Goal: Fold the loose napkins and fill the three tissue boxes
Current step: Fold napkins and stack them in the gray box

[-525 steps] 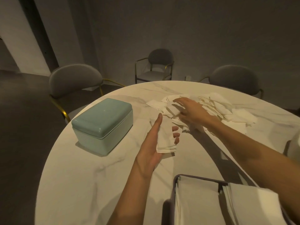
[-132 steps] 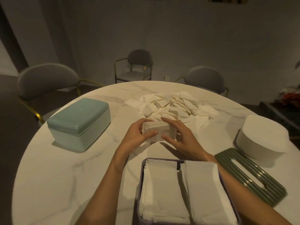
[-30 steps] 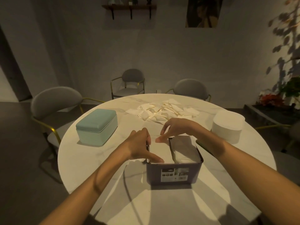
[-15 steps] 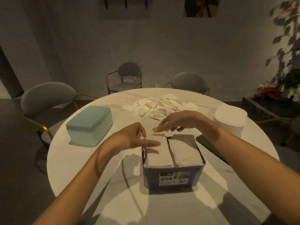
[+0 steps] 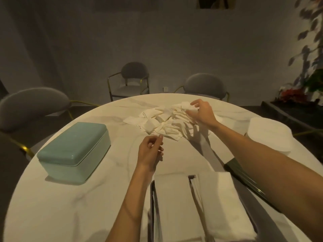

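Observation:
A pile of loose white napkins [image 5: 162,123] lies at the far middle of the round marble table [image 5: 70,203]. My right hand [image 5: 202,113] reaches into the pile's right side and pinches one napkin [image 5: 187,105] at its top. My left hand [image 5: 150,151] hovers over the table just short of the pile, fingers loosely curled and holding nothing. Close in front of me stands a dark open box [image 5: 151,198] with two stacks of folded napkins side by side. A closed teal box [image 5: 73,151] sits at the left. A round white box [image 5: 269,135] sits at the right.
A dark green ribbed lid [image 5: 244,180] lies right of the dark box, partly under my right forearm. Grey chairs stand around the table: one at the left [image 5: 33,103], one by the far wall [image 5: 133,75] and one behind the table [image 5: 204,84]. Plants stand at the far right.
Both hands have left the dark box. The right hand has gone forward into the loose pile and taken hold of a napkin; the left hand has lifted off and hangs before the pile.

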The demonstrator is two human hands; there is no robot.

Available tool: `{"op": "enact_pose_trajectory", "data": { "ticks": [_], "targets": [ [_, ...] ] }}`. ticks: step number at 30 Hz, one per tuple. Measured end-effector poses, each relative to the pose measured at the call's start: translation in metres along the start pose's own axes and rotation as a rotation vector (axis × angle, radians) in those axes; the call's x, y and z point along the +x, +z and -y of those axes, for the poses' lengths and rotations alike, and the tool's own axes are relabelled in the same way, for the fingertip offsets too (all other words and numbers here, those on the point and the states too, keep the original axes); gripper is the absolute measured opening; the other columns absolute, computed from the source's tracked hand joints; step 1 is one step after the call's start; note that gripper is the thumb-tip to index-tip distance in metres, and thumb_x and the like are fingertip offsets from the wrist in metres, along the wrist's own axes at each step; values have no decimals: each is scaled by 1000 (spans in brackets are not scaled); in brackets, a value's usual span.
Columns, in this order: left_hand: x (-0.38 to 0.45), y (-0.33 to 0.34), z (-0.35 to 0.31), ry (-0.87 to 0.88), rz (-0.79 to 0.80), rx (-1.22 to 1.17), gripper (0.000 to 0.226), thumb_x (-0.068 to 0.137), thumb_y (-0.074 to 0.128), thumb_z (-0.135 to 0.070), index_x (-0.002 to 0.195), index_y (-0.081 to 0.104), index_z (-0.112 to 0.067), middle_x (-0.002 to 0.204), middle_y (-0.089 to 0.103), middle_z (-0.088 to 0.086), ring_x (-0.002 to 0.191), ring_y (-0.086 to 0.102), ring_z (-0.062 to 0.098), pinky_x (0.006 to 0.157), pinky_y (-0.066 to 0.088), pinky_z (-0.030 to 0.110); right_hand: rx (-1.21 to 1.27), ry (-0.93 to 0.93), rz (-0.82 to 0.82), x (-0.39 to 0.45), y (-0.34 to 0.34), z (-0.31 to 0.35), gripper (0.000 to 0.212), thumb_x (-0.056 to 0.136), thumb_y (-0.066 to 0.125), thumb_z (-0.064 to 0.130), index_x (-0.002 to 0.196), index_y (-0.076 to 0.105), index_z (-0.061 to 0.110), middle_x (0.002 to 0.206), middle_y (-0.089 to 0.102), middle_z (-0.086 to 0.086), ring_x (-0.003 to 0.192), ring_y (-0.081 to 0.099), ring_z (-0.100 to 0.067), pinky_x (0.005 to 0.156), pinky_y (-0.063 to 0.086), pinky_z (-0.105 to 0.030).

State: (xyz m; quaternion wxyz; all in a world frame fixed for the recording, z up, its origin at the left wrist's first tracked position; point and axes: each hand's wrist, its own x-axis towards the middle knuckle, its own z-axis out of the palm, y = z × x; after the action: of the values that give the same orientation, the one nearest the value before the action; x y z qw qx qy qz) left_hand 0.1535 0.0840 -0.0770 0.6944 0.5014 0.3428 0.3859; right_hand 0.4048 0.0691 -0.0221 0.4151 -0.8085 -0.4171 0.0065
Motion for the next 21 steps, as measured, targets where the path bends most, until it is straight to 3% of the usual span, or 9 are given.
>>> {"op": "enact_pose_trajectory", "data": {
  "ticks": [5,9,11,14,17,21],
  "targets": [
    [16,-9,7,50,55,-60,21,98,70,-24,101,65,-4,82,63,6,64,52,17,55,41,33,-35,-19,76,48,25,-16,63,86,72,55,138,51,25,147,49,-7,129,51,-28,106,46,-41],
    [16,-13,8,70,112,-76,21,97,71,-26,101,66,-6,86,63,8,66,52,19,56,42,34,-23,-25,229,67,39,-17,65,92,67,54,146,47,24,155,46,-3,137,47,-28,109,42,-39],
    [14,-12,8,71,128,-63,21,97,70,-25,101,65,-6,87,63,9,67,52,20,57,44,33,-63,-15,275,69,45,-20,59,93,66,52,142,54,23,150,51,-3,133,51,-28,106,45,-36],
    [13,-11,8,63,119,-67,20,97,71,-24,102,65,-5,86,64,8,66,52,21,55,44,31,-89,-31,190,64,48,-25,48,93,66,50,130,64,21,133,64,-3,117,61,-27,99,49,-34],
    [13,-9,7,66,102,-44,19,97,70,-23,102,65,-5,85,65,8,65,53,21,51,45,30,-17,-89,95,47,33,-19,39,93,66,49,120,68,21,119,70,-2,106,66,-26,98,55,-40],
    [13,-6,5,58,33,-30,20,96,71,-22,104,65,-6,87,68,8,67,56,22,50,47,31,138,-176,82,0,6,3,34,95,66,46,116,69,20,109,71,1,96,66,-20,88,57,-37]
  ]
}}
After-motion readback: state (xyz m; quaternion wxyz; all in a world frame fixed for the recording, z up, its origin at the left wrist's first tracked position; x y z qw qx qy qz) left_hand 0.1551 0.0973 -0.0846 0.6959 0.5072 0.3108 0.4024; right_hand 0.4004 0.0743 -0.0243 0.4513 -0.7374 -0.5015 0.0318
